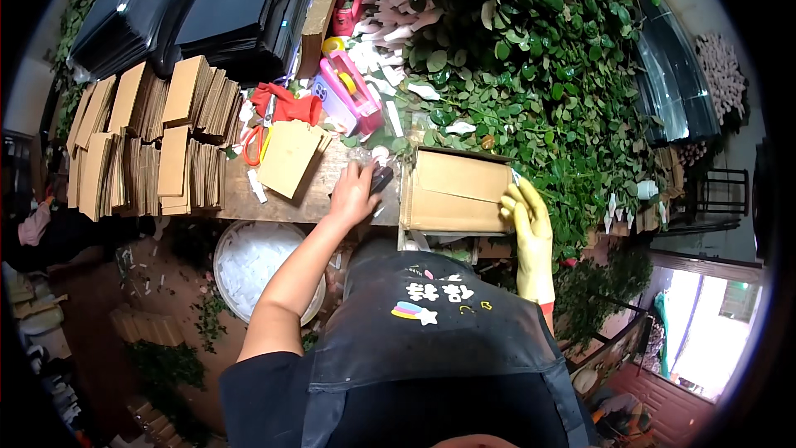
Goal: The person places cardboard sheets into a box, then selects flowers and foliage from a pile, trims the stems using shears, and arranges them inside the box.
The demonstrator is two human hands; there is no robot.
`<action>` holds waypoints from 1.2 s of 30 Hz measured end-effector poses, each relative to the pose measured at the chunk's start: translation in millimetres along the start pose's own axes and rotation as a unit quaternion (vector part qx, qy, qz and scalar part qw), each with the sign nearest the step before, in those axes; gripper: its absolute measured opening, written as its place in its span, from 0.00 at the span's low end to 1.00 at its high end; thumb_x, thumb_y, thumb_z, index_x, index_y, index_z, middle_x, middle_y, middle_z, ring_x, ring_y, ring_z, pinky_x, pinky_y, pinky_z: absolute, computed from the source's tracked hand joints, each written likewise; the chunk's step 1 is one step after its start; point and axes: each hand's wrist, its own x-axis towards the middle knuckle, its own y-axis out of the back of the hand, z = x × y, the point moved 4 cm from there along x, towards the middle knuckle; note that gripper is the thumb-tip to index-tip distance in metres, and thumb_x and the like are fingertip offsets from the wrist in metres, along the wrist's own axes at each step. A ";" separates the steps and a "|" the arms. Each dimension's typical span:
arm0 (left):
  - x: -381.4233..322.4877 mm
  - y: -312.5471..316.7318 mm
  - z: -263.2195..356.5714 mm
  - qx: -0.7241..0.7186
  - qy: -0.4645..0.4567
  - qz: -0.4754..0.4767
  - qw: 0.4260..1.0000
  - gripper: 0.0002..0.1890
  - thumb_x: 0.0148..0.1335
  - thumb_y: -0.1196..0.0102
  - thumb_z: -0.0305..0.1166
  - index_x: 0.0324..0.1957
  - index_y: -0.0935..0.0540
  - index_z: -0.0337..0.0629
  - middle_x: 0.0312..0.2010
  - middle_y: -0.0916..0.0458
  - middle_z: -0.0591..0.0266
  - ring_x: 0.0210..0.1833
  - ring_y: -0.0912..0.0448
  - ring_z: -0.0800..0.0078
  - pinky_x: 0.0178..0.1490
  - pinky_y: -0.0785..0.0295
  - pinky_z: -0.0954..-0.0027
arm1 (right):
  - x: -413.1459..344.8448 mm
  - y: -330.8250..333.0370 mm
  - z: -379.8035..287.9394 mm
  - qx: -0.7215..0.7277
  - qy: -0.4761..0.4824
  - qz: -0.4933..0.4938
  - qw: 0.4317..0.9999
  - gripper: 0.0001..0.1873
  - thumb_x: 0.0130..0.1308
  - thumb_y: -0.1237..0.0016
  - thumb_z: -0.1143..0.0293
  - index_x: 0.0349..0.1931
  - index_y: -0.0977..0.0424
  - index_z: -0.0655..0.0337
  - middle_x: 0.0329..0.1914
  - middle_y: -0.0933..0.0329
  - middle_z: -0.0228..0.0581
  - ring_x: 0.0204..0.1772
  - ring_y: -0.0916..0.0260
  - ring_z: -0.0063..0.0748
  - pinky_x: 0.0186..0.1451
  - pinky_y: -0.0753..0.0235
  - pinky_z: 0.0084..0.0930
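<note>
My left hand, bare, lies over a small black tool that looks like a stapler, thumb and fingers on either side of it. My right hand wears a yellow rubber glove. Its bent fingers hold the right end of a folded brown cardboard wrapper, which lies flat at the table's front edge. What is inside the wrapper is hidden. Left of my left hand, a short stack of cardboard pieces rests beside orange-handled scissors.
Stacked cardboard pieces and black sheets fill the left. Behind my hands are a pink tape dispenser and red cloth. Leafy stems with white-netted heads cover the right. A bucket of white strips stands below.
</note>
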 end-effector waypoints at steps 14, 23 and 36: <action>97.4 17.3 -62.9 -0.120 0.212 0.164 0.956 0.22 0.53 0.24 0.44 0.49 0.10 0.49 0.40 0.17 0.53 0.45 0.15 0.52 0.49 0.20 0.55 | -27.1 -9.9 -16.5 0.017 -0.053 -0.029 0.998 0.23 0.83 0.57 0.73 0.74 0.35 0.64 0.67 0.24 0.50 0.61 0.21 0.33 0.67 0.21 0.31; 133.6 32.4 -74.0 -0.330 0.295 -0.053 0.895 0.32 0.56 0.31 0.59 0.46 0.09 0.37 0.43 0.10 0.47 0.48 0.11 0.61 0.55 0.21 0.63 | -15.8 -4.0 -4.6 0.044 -0.078 -0.148 0.985 0.24 0.84 0.58 0.67 0.75 0.38 0.66 0.67 0.24 0.49 0.63 0.21 0.33 0.69 0.22 0.32; 106.5 11.9 -75.4 -0.213 0.284 0.023 0.934 0.24 0.75 0.52 0.48 0.46 0.13 0.36 0.41 0.13 0.39 0.50 0.14 0.43 0.57 0.24 0.48 | -15.6 0.9 -6.4 0.025 -0.078 -0.169 0.982 0.23 0.82 0.59 0.75 0.74 0.37 0.66 0.67 0.24 0.50 0.65 0.23 0.33 0.71 0.25 0.30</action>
